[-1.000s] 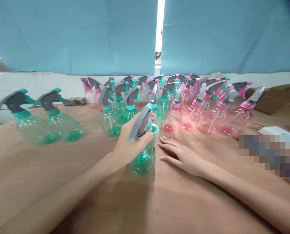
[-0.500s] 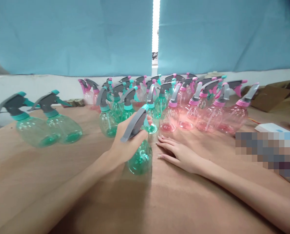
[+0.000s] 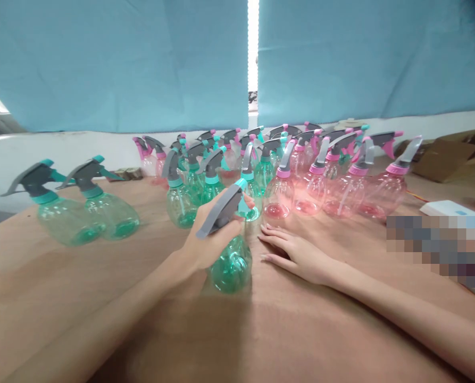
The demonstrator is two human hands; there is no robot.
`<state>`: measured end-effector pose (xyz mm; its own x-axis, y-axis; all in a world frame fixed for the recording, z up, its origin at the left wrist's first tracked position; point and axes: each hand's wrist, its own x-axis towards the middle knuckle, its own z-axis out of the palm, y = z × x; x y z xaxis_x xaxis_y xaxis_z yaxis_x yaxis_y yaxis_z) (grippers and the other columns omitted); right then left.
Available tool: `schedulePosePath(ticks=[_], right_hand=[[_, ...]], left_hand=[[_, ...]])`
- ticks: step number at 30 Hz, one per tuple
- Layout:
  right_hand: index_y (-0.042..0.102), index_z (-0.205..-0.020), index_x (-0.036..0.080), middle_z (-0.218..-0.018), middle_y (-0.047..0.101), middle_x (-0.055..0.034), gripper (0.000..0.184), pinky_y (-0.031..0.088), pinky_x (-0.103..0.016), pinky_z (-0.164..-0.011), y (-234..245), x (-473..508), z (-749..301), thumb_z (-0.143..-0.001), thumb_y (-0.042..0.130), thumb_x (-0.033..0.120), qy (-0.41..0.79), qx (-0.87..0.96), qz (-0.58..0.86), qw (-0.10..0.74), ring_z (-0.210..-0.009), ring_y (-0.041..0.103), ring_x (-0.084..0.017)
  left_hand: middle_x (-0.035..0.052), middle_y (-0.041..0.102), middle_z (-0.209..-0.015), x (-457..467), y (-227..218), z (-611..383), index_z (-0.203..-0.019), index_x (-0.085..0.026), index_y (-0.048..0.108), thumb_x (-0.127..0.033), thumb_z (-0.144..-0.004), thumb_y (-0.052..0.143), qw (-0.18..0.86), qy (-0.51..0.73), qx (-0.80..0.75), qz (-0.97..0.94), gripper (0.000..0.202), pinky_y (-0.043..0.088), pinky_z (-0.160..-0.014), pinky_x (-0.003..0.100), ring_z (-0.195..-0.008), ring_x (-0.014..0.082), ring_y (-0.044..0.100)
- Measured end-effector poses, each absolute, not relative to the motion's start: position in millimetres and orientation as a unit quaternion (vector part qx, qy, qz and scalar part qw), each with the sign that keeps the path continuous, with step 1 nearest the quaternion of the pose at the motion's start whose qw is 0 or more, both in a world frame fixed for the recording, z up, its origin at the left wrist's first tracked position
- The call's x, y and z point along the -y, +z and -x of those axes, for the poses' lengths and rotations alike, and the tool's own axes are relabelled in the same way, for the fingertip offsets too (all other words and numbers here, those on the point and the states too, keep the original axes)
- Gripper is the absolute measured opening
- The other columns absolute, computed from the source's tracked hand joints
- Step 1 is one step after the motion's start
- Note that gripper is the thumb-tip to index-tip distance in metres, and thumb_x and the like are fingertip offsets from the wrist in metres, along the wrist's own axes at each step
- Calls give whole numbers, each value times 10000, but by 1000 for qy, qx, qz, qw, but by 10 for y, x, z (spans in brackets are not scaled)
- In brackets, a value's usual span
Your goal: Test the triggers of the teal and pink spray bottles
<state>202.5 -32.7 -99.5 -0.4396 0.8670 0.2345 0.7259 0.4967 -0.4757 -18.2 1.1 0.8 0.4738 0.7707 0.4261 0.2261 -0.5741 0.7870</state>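
My left hand (image 3: 211, 236) is wrapped round the neck of a green spray bottle (image 3: 231, 266) with a grey trigger head and turquoise nozzle. The hand hides the bottle's collar and part of its trigger. My right hand (image 3: 295, 250) lies flat on the wooden table (image 3: 313, 330), fingers stretched out and holding nothing. Just beyond its fingertips stands a pink spray bottle (image 3: 277, 199). Behind my left hand is a green spray bottle (image 3: 181, 205), one of several in a close group.
Two green spray bottles (image 3: 115, 215) stand apart on the left. Rows of pink and green bottles (image 3: 343, 194) fill the far side. A cardboard box (image 3: 444, 157) and a white device (image 3: 448, 208) are at the right. Blue sheeting (image 3: 121, 64) hangs behind the table.
The view has tilted slightly, so the left side appears a little lower and further right. My left hand keeps its hold on the green bottle; my right hand stays flat on the table.
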Motion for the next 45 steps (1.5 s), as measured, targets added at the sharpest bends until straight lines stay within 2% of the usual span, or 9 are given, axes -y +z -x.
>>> schedulePosePath(ticks=[5,8,13,16,19,26,35,41,45], right_hand=[[479,-1405,179,-1467,445,-115,588,332,-487,-1123,-993,326,-2029,-946,441,544,156,836,478,221,-1378,363,-289],[469,-1412,193,-1472,439,-111,585,328,-494,-1123,-995,324,-2031,-946,438,546,155,835,479,221,-1380,360,-289],[463,-1415,180,-1476,430,-117,587,319,-487,-1129,-996,326,-2031,-952,432,538,153,838,478,215,-1385,351,-287],[470,-1411,186,-1471,437,-118,579,321,-499,-1125,-997,324,-2035,-950,440,535,153,837,477,222,-1383,354,-292],[475,-1407,177,-1466,441,-128,574,327,-509,-1120,-989,325,-2036,-953,436,527,148,840,473,220,-1385,347,-296],[481,-1402,201,-1446,471,-123,539,345,-517,-1107,-965,335,-2028,-956,450,502,143,841,470,228,-1371,374,-302],[486,-1389,127,-1454,454,-152,569,345,-479,-1116,-963,330,-2022,-968,412,502,125,847,474,207,-1380,359,-288],[520,-1361,173,-1424,494,-145,497,359,-508,-1098,-974,335,-1977,-962,449,462,113,842,474,231,-1356,400,-298],[557,-1317,139,-1373,544,-165,470,371,-492,-1090,-983,335,-1911,-969,442,433,92,837,486,234,-1330,436,-300]], left_hand=[[8,652,-831,5,28,163,-1105,-231,609,-212,-725,525,362,401,-322,-777,390,487,-628,317,-574,144,526],[15,658,-842,8,33,162,-1151,-222,611,-228,-728,527,359,398,-326,-778,432,496,-644,327,-571,143,515],[-9,606,-704,24,58,157,-1123,-216,630,-245,-742,524,346,392,-336,-784,397,480,-630,320,-547,145,484],[12,649,-828,28,72,146,-1101,-211,628,-221,-729,522,347,399,-324,-784,386,457,-601,302,-587,148,503],[28,672,-965,27,70,139,-1080,-218,631,-199,-732,533,342,411,-318,-783,362,463,-653,306,-674,162,551],[32,689,-1053,33,28,127,-1082,-228,636,-203,-765,541,350,425,-325,-769,332,485,-704,317,-731,170,592],[37,685,-1006,23,30,126,-1072,-217,623,-225,-773,553,346,420,-334,-770,308,501,-798,345,-883,210,622],[31,674,-978,8,19,131,-1053,-222,606,-228,-777,550,357,417,-330,-768,282,522,-773,344,-830,200,625],[23,677,-973,12,34,132,-1051,-230,608,-243,-794,543,356,410,-335,-770,265,512,-748,327,-810,196,642]])
